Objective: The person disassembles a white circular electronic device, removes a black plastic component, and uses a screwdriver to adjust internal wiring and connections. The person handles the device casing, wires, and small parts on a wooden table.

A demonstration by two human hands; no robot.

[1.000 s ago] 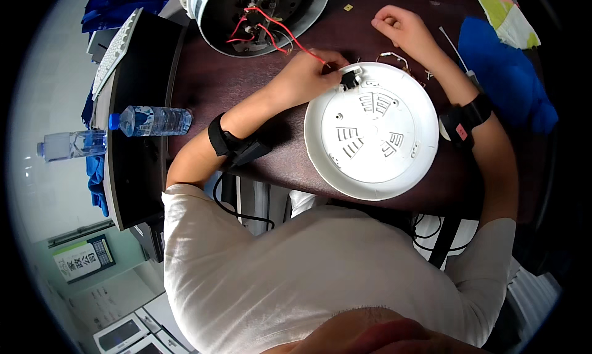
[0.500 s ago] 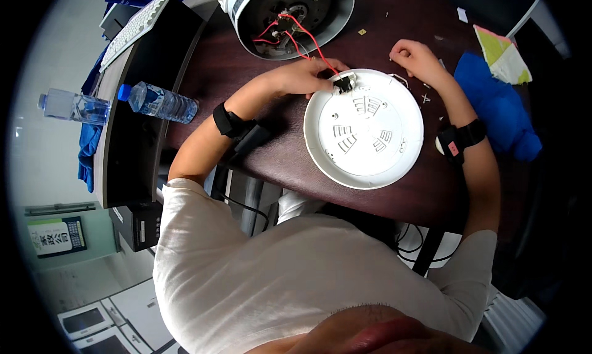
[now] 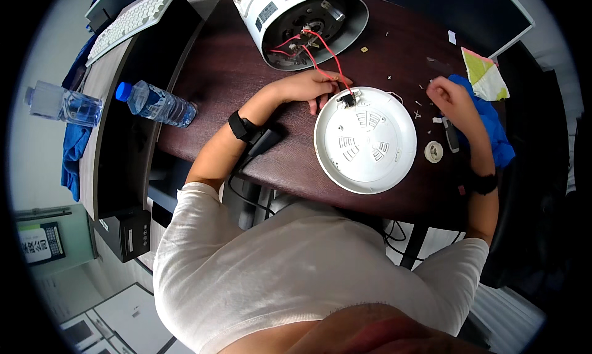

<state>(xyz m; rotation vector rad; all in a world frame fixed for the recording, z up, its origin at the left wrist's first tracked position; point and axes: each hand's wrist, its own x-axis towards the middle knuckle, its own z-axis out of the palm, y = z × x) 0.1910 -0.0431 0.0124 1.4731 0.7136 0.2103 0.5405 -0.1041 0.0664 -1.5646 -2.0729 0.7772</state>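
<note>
A round white plastic base (image 3: 367,163) with slotted vents lies on the table in front of me. My left hand (image 3: 308,88) rests at its far left rim, fingers apart, beside a black connector (image 3: 347,100). Red wires (image 3: 337,61) pass by these fingers from the connector to a white cylindrical appliance body (image 3: 262,21), tipped on its side, its dark metal underside showing. My right hand (image 3: 455,101) is over the table right of the base, fingers curled together; whether they hold something small is hidden. Below it lie a grey-and-black tool handle (image 3: 451,136) and a small round white part (image 3: 433,151).
Several tiny parts, among them a cross-shaped piece (image 3: 417,114), lie right of the base. Blue cloth (image 3: 498,141) and a yellow-white cloth (image 3: 485,75) sit farther right. Two water bottles, one blue-capped bottle (image 3: 163,105), and a white keyboard (image 3: 132,22) are at the left.
My right hand has moved right, away from the base's far edge to beside the blue cloth. The left hand stays near the connector, its fingers lower. The view has shifted slightly.
</note>
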